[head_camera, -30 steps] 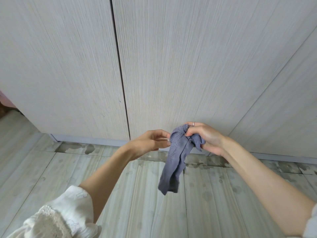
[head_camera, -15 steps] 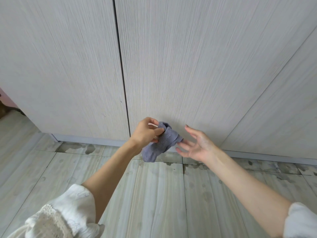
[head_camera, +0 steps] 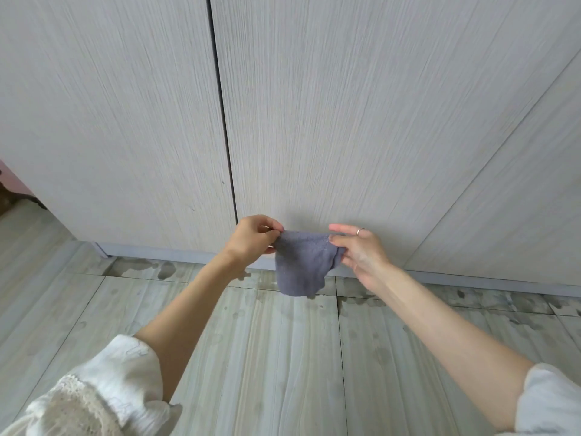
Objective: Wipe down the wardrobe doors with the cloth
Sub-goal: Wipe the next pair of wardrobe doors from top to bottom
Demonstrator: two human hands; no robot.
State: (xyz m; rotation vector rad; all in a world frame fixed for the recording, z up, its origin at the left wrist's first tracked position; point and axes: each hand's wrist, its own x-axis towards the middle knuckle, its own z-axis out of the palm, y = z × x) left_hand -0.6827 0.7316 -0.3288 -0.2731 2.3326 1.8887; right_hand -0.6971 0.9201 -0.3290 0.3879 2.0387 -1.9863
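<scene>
Both hands' grip stretches cloth (head_camera: 301, 262) between.

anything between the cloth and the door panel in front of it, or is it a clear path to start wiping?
Nothing visible in the way. The cloth hangs spread between the left hand and right hand, each pinching an upper corner, in front of the lower part of the middle wardrobe door. Whether it already touches the door can't be told.
</scene>
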